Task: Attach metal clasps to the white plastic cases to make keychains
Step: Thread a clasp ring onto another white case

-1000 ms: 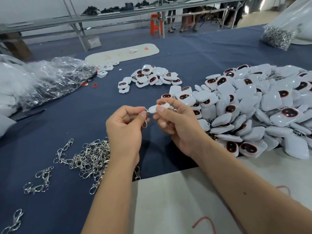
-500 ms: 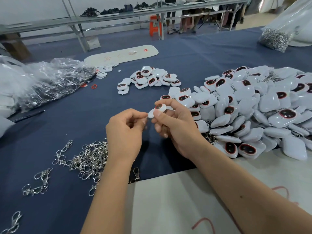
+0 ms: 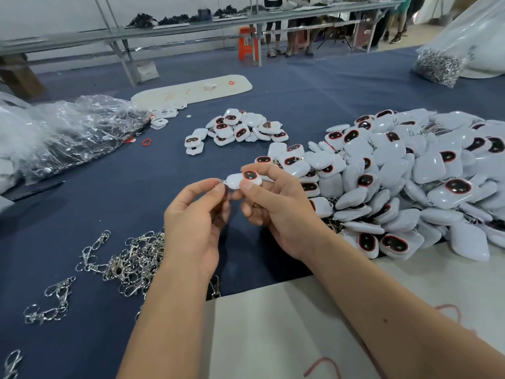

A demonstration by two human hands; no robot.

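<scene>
On the blue cloth-covered table, the right hand pinches a white case; the left hand pinches a clasp at its near end. Threading seems underway; next likely calls for seating the ring fully.

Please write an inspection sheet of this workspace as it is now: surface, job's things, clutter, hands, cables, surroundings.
Surface: blue cloth over the table; white board at near edge.
Job's things: white case held over table; loose metal clasps at left; big heap of cases at right; small heap behind.
Clutter: crumpled clear plastic bags; bag of metal parts.
Hands: left hand pinches a small metal ring at the case's end; right hand holds the case.
Cables: nothing seen.
Surroundings: long metal benches, an orange stool, people's legs behind.
</scene>
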